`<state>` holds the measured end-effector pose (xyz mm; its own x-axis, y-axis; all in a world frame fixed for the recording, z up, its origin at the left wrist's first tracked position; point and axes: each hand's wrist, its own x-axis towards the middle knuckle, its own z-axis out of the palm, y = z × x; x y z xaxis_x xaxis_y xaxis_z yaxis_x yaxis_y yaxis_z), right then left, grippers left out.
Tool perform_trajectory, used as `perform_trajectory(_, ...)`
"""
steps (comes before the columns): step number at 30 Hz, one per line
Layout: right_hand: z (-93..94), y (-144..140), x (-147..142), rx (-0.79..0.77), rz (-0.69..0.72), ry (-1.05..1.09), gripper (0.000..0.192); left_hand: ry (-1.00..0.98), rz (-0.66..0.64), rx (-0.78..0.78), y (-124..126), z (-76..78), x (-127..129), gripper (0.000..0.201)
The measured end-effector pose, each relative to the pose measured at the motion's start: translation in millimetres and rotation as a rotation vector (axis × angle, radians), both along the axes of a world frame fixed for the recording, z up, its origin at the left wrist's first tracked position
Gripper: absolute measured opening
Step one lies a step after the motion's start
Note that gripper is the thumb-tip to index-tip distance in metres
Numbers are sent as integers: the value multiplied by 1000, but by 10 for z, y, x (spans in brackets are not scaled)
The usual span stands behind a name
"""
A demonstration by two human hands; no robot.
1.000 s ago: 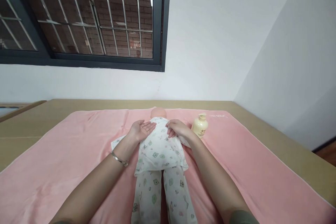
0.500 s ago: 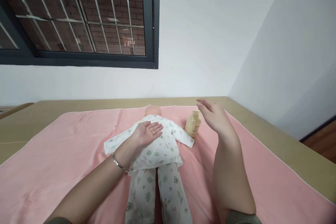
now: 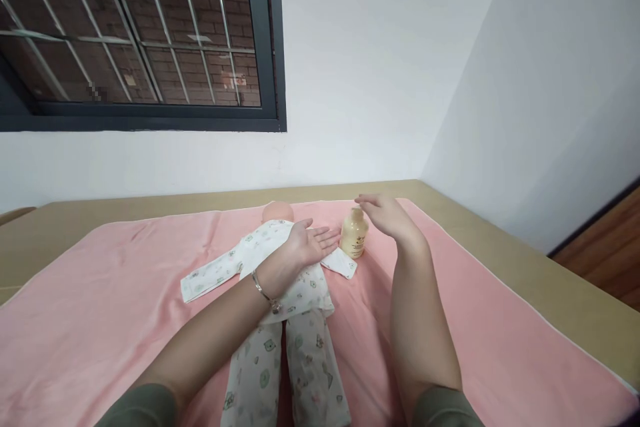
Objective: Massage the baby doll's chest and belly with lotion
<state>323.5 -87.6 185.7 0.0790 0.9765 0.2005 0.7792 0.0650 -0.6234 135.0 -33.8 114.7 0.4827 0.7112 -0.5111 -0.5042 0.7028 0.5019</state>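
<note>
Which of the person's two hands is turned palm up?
The left hand, wearing the silver bracelet, lies palm up over the doll's patterned white outfit; the right hand faces palm down above the cream bottle.

Cream bottle upright – beside doll – face-down.

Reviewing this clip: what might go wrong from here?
The right hand hovers open over the pump top of the cream plastic lotion bottle, which stands upright on the soft pink towel; a push may tip it onto the doll's patterned white sleeve. The upturned left hand steadies nothing.
</note>
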Motion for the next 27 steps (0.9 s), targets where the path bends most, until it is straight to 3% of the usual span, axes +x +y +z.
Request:
perform_trajectory(3,-66,86,1,-15,64,-46,52,-157,-1,28,-17,105,212,59)
perform_trajectory(6,-125,164,-49,-23,59,-115,58,-178,21,5,38,145,360,61)
perform_trajectory(10,-196,255,-140,-118,17,-241,57,-162,41,-31,107,86,460,61)
perform_trajectory(17,-225,325,-200,-76,-30,-335,46,-196,43,-43,123,34,513,59)
perform_trajectory(22,-208,345,-181,-95,-54,-358,48,-162,27,-24,55,78,402,60)
perform_trajectory(27,-213,350,-196,-86,-69,-429,42,-171,-167,2,-263,162,-21,57)
